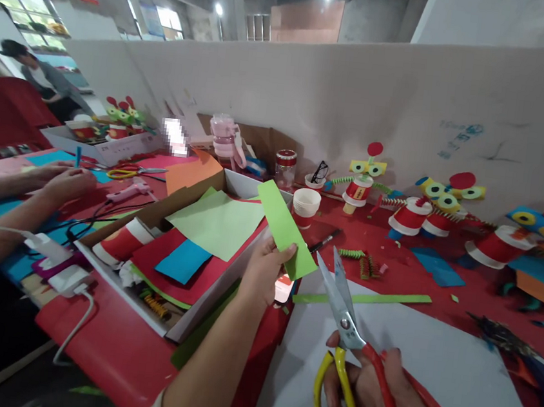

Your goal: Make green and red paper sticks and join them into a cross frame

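Observation:
A light green paper strip (pixel 284 221) is pinched in my left hand (pixel 265 271), over the right edge of the cardboard box. My right hand (pixel 379 389) holds scissors (pixel 345 324) with one yellow and one red handle; the blades point up and stand slightly apart, a little right of the strip. Beneath the scissors lies a large white sheet (pixel 413 341). A thin green paper strip (pixel 364 298) lies across its far edge. Partly hidden behind my left hand is a phone (pixel 283 290) with a lit screen.
Coloured papers and a red paper cup (pixel 124 243) fill the box (pixel 171 332). Paper-cup figures (pixel 358 190) stand along the partition. Stacked cups (pixel 306 206), a jar (pixel 285 168) and a glue gun (pixel 519 349) are on the red table. Another person's hands (pixel 67 182) work at left.

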Tool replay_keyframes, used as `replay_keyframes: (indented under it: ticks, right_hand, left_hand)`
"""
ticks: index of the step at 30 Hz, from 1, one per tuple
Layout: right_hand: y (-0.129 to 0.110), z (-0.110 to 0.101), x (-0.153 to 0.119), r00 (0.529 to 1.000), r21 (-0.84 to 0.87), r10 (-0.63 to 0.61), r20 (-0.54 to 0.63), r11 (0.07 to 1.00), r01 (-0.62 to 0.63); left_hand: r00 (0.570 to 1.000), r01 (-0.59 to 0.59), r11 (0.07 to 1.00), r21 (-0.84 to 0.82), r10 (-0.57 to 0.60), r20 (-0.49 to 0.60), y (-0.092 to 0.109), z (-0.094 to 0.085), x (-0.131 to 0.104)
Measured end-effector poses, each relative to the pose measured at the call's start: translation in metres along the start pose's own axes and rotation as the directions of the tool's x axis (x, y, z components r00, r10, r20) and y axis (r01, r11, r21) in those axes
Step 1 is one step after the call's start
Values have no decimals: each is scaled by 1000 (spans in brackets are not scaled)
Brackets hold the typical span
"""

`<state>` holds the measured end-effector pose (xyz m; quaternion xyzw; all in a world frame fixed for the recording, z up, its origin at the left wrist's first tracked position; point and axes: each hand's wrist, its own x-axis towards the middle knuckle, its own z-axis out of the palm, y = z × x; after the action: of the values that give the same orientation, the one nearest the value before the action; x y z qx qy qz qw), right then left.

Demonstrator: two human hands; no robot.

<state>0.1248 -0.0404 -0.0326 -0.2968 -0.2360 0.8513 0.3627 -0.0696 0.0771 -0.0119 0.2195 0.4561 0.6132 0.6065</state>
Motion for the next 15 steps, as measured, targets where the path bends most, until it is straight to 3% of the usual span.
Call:
replay_keyframes:
  ticks: [11, 15]
  right_hand:
    - [6, 2, 2, 993, -92, -28, 115, 995, 38]
    - [6, 3, -1, 993, -108, -51, 108, 992, 63]
  left_hand:
    - [998, -32, 998, -55, 29, -54, 0, -6, 6]
    - [997, -49, 994, -98, 42, -68, 2, -7, 6]
